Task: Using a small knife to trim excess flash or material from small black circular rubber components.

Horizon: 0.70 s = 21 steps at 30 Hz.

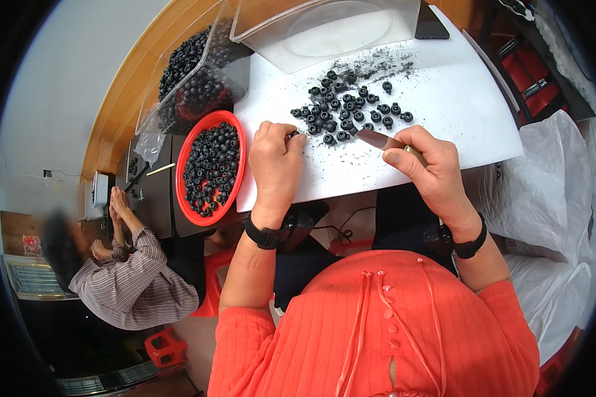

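My left hand [277, 162] is closed at the near left part of the white board [470, 86], pinching a small round black part [294, 134] between thumb and fingers. In my right hand [430, 162] is a short knife [381, 139], gripped by its handle. Its blade points left, and the tip is close to a loose pile of black ring-topped plastic parts [346, 114]. Dark shavings [377, 66] are scattered over the board behind and among these parts.
A red bowl [241, 149] of black parts stands left of my left hand. Behind it is a clear bin [238, 73] filled with more. Another clear bin [291, 56] stands at the back, beside a dark phone [432, 25]. A person [132, 278] sits at left; white plastic bags [530, 192] lie at right.
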Motion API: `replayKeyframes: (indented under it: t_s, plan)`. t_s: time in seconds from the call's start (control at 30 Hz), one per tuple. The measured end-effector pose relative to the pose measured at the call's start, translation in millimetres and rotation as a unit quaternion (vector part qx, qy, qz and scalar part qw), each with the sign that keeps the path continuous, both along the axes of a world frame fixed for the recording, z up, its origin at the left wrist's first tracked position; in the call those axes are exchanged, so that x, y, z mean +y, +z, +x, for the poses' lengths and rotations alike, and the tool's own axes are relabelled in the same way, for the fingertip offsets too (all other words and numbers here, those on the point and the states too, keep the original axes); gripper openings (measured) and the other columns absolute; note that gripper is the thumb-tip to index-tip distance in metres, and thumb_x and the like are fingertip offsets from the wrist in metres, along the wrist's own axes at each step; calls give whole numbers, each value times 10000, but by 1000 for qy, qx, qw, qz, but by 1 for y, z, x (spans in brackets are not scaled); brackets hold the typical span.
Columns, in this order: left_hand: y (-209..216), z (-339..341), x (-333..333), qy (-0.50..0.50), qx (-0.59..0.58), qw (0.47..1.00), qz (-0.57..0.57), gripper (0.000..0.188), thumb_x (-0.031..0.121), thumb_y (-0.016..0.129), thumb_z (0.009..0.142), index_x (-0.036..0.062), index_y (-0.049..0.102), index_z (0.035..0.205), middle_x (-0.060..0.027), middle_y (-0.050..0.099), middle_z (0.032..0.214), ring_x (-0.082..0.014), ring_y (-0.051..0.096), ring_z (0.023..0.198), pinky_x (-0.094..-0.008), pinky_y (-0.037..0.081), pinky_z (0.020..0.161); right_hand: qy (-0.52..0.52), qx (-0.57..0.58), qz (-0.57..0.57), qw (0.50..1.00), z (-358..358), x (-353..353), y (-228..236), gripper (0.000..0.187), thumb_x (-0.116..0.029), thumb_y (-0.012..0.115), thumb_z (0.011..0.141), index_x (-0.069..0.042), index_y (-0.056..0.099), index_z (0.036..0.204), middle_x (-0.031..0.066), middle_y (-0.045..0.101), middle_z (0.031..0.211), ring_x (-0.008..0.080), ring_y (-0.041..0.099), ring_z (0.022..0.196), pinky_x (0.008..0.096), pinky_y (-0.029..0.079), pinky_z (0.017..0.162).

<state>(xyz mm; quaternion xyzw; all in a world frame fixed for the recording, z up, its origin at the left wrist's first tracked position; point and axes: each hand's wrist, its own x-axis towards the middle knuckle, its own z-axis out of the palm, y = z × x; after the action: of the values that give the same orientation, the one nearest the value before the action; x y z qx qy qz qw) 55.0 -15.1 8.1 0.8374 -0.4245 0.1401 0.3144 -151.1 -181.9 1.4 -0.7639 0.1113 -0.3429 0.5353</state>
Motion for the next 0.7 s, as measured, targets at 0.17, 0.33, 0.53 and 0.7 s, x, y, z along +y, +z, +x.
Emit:
replayKeyframes:
  t_s: [0.17, 0.33, 0.53, 0.7]
  plan:
    - [17, -21, 15, -63, 183, 974, -114, 160, 46, 729, 894, -21, 741, 1039, -57, 683, 887, -135, 631, 737, -267, 481, 609, -4, -2, -21, 1000, 1, 1, 0, 242, -225, 751, 944, -12, 652, 888, 34, 538, 633, 96, 466, 540, 268, 365, 509]
    - [13, -26, 29, -183, 516, 786, -287, 248, 59, 663, 974, -84, 681, 1176, -119, 696, 996, -153, 640, 803, -259, 481, 593, -28, -2, -60, 998, 8, 14, 3, 222, -217, 738, 947, -23, 653, 880, 79, 541, 623, 159, 506, 520, 307, 377, 502]
    - [0, -39, 28, -244, 568, 717, -321, 278, 60, 640, 987, -76, 655, 1230, -140, 685, 1045, -190, 649, 846, -286, 512, 605, -49, 4, -183, 982, 18, 29, 7, 296, -289, 752, 915, -51, 622, 794, 124, 583, 636, 291, 584, 545, 384, 420, 504]
    - [-6, -40, 28, -270, 588, 689, -327, 281, 51, 623, 996, -75, 647, 1245, -143, 686, 1032, -194, 649, 829, -290, 529, 598, -48, 24, -202, 978, 23, 30, 6, 354, -340, 738, 925, -63, 604, 750, 120, 569, 605, 293, 575, 523, 395, 409, 484]
